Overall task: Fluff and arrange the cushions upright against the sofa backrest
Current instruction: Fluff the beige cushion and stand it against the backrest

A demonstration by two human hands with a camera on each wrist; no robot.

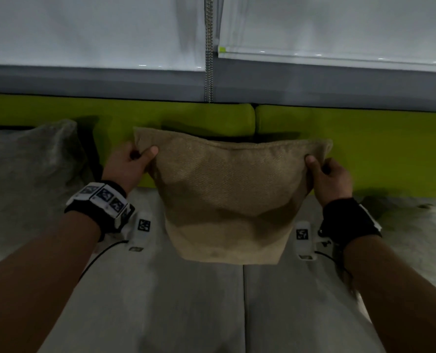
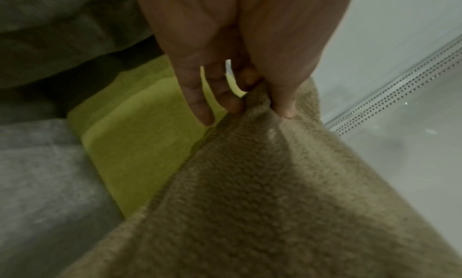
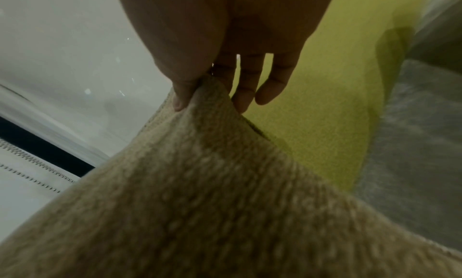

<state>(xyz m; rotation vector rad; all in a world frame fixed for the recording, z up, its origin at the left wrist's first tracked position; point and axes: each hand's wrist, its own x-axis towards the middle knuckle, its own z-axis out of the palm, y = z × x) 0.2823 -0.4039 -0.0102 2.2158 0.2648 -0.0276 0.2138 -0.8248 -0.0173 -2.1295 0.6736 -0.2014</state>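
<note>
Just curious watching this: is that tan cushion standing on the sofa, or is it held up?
Held up. The left hand and right hand pinch the cushion's top corners, and it hangs in front of the green backrest.

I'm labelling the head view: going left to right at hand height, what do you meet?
Grey cushion → left hand → tan cushion → right hand → green backrest.
</note>
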